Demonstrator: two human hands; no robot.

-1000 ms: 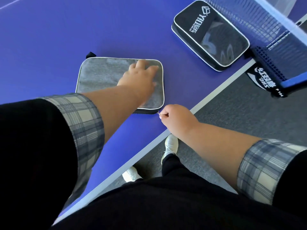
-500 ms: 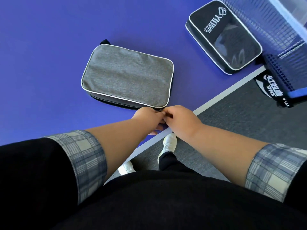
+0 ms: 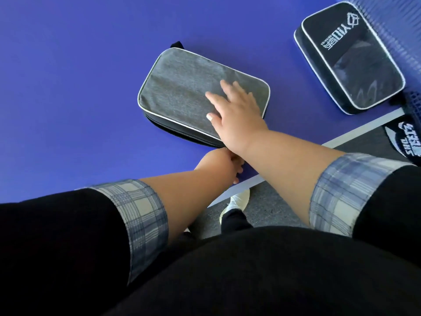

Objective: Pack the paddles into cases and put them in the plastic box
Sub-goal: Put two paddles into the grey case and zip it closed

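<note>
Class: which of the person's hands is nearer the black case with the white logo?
Right. The right hand lies flat on the grey case, down-left of the black case; the left hand is farther, at the grey case's near corner.

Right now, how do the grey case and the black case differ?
The grey case is plain fabric; the black case bears a white logo and a glossy panel. The right hand rests flat on the grey case; the black case is untouched. Both are rectangular, white-piped and lie flat on the blue table.
</note>
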